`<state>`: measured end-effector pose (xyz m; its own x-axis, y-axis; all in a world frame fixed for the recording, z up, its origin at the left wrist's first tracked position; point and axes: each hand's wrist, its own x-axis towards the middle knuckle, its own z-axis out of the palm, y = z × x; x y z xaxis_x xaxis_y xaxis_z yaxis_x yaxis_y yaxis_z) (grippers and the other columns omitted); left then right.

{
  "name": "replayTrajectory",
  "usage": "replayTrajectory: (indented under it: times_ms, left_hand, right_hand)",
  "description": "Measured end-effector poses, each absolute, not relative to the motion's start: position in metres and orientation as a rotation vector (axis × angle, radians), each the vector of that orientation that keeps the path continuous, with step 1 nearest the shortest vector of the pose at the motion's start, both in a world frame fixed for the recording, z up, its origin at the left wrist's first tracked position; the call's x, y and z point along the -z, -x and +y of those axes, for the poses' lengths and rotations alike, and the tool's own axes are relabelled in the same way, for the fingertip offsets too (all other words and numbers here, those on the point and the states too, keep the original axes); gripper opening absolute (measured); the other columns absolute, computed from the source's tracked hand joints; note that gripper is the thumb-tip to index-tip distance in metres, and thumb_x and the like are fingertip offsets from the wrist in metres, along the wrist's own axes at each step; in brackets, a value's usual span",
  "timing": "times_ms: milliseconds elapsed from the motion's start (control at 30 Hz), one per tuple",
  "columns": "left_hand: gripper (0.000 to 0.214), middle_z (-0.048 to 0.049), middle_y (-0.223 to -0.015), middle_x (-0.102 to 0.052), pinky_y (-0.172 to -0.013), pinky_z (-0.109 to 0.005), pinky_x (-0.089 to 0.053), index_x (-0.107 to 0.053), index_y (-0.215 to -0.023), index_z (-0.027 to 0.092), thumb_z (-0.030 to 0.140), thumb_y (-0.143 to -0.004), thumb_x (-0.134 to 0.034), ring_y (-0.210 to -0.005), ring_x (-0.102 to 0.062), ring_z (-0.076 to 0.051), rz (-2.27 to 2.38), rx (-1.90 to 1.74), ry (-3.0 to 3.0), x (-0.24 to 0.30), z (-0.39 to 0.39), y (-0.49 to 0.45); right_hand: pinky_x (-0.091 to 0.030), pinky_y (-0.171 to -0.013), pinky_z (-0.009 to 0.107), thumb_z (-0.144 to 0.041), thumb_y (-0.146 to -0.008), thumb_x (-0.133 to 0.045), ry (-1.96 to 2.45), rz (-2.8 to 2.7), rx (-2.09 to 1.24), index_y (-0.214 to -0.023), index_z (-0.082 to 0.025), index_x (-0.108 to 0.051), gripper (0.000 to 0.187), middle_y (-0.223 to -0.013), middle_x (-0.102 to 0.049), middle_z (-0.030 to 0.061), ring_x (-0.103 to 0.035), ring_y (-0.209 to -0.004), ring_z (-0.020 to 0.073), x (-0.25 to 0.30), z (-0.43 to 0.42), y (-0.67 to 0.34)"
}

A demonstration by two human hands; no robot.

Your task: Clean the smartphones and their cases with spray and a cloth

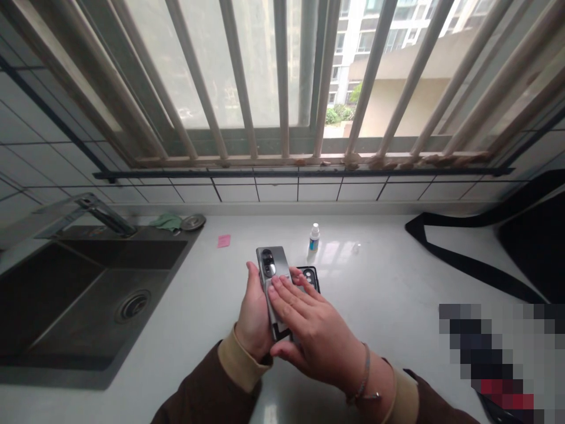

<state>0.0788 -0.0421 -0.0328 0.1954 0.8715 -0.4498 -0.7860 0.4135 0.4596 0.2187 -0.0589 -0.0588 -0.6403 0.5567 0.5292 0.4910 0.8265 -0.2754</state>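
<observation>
My left hand [253, 318] is closed around a silver-grey phone [278, 259], its back and camera block facing up. The thumb lies along one long edge and fingertips show at the other. My right hand [309, 330] rests on the lower part of the phone's back with its fingers stretched out flat. Beneath that palm a pale patch and a dark area show at the phone's lower end; what they are I cannot make out. Partly hidden behind my right fingers, a black phone case [314, 277] with camera holes lies on the white counter [194, 318].
Beyond the phone stands a small white bottle [313, 238] with a blue label, a small clear cap-like piece [356, 248] to its right. A pink note [223, 241] lies left. The sink [101, 294] is at far left, a black strap [468, 253] at right.
</observation>
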Motion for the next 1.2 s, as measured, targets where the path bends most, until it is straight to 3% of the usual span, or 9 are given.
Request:
replayTrajectory:
  times_ms: [100, 200, 367, 500, 600, 733, 900, 1067, 1200]
  left_hand:
    - [0.084, -0.024, -0.116, -0.077, -0.11, -0.042, -0.055, -0.075, -0.115, 0.003, 0.075, -0.101, -0.034, -0.114, -0.074, -0.031, 0.703, -1.109, -0.172, 0.036, -0.044, -0.083]
    - [0.078, -0.0212, -0.133, -0.072, -0.123, -0.043, -0.043, -0.072, -0.129, 0.007, 0.07, -0.104, -0.035, -0.132, -0.065, -0.03, 0.727, -1.104, -0.194, 0.042, -0.044, -0.086]
    - [0.06, -0.0055, -0.16, -0.053, -0.132, -0.033, -0.023, -0.066, -0.144, 0.021, 0.061, -0.107, -0.042, -0.157, -0.036, -0.02, 0.654, -1.08, -0.414, 0.054, -0.044, -0.085]
    - [0.054, 0.0037, -0.168, -0.041, -0.133, -0.028, -0.008, -0.062, -0.148, 0.03, 0.059, -0.105, -0.049, -0.162, -0.02, -0.015, 0.728, -1.024, -0.627, 0.059, -0.047, -0.083]
    - [0.055, 0.0009, -0.166, -0.044, -0.134, -0.031, -0.009, -0.063, -0.147, 0.028, 0.06, -0.105, -0.049, -0.161, -0.023, -0.018, 0.75, -1.084, -0.619, 0.062, -0.047, -0.083]
    - [0.061, -0.009, -0.157, -0.057, -0.133, -0.039, -0.022, -0.07, -0.138, 0.019, 0.064, -0.103, -0.049, -0.157, -0.035, -0.025, 0.722, -1.148, -0.412, 0.065, -0.043, -0.083]
    - [0.061, -0.0125, -0.15, -0.063, -0.132, -0.038, -0.025, -0.072, -0.132, 0.016, 0.064, -0.103, -0.05, -0.154, -0.042, -0.025, 0.701, -1.143, -0.285, 0.064, -0.042, -0.083]
    - [0.038, -0.0092, -0.151, -0.063, -0.129, -0.027, -0.024, -0.07, -0.138, 0.019, 0.035, -0.106, -0.056, -0.157, -0.034, -0.019, 0.709, -1.116, -0.428, 0.058, -0.045, -0.081]
    - [0.037, -0.0115, -0.147, -0.065, -0.129, -0.025, -0.023, -0.07, -0.137, 0.014, 0.015, -0.103, -0.058, -0.159, -0.026, -0.018, 0.747, -1.159, -0.458, 0.055, -0.046, -0.078]
  right_hand:
    - [-0.025, -0.132, 0.055, -0.064, -0.105, -0.045, 0.881, -2.404, -0.137, -0.164, -0.003, -0.033, 0.086, -0.169, -0.033, 0.019, -0.026, -0.16, 0.0322, 0.059, -0.058, -0.221]
    - [-0.025, -0.131, 0.057, -0.062, -0.107, -0.042, 0.956, -2.41, -0.137, -0.166, -0.002, -0.026, 0.086, -0.172, -0.025, 0.0206, -0.019, -0.162, 0.0335, 0.061, -0.057, -0.222]
    - [-0.027, -0.13, 0.058, -0.054, -0.11, -0.038, 1.038, -2.314, -0.117, -0.167, -0.001, -0.021, 0.079, -0.172, -0.024, 0.0219, -0.015, -0.163, 0.0323, 0.065, -0.054, -0.225]
    - [-0.03, -0.129, 0.058, -0.053, -0.11, -0.039, 1.074, -2.229, -0.102, -0.168, -0.002, -0.018, 0.08, -0.172, -0.024, 0.0227, -0.015, -0.163, 0.032, 0.066, -0.052, -0.226]
    - [-0.032, -0.129, 0.056, -0.051, -0.11, -0.042, 1.047, -2.238, -0.114, -0.168, -0.004, -0.021, 0.078, -0.172, -0.026, 0.0209, -0.017, -0.163, 0.0317, 0.066, -0.052, -0.225]
    - [-0.033, -0.129, 0.055, -0.05, -0.108, -0.048, 0.956, -2.312, -0.138, -0.165, -0.004, -0.03, 0.075, -0.17, -0.031, 0.0199, -0.024, -0.161, 0.0319, 0.064, -0.054, -0.223]
    - [-0.036, -0.128, 0.055, -0.045, -0.108, -0.048, 0.935, -2.306, -0.135, -0.164, -0.005, -0.033, 0.07, -0.167, -0.037, 0.0204, -0.03, -0.159, 0.031, 0.062, -0.055, -0.223]
    - [-0.039, -0.126, 0.056, -0.036, -0.109, -0.047, 1.014, -2.183, -0.088, -0.165, -0.003, -0.03, 0.067, -0.167, -0.038, 0.0233, -0.028, -0.16, 0.0313, 0.063, -0.053, -0.226]
    - [-0.041, -0.125, 0.055, -0.031, -0.109, -0.047, 1.05, -2.115, -0.077, -0.166, -0.004, -0.029, 0.065, -0.165, -0.041, 0.023, -0.033, -0.158, 0.0306, 0.064, -0.05, -0.228]
